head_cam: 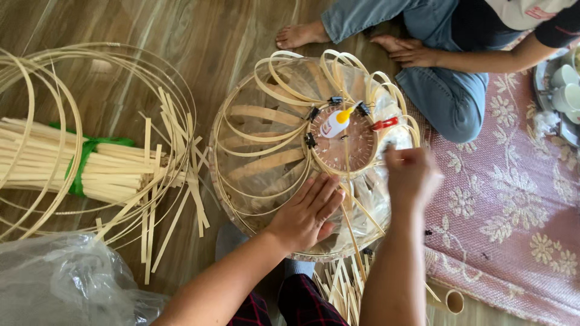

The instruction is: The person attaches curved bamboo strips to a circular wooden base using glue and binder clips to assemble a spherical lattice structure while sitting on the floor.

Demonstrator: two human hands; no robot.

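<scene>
A round woven bamboo frame (241,157) wrapped in clear plastic lies on the wooden floor before me, with thin bamboo strips looped over it. My left hand (307,212) presses flat on its near side, fingers spread. My right hand (411,175) is blurred over the frame's right edge, fingers pinched around something small and dark that I cannot make out. A small woven disc (344,148) sits in the frame's upper middle, ringed by black binder clips (310,140) and a red clip (385,124). A white glue bottle with a yellow tip (334,122) lies on the disc.
A bundle of bamboo strips tied with green band (84,166) and loose hoops lie at left. A crumpled plastic bag (66,281) is at bottom left. Another person sits cross-legged at the top right on a pink patterned mat (513,205). White cups (565,87) stand at far right.
</scene>
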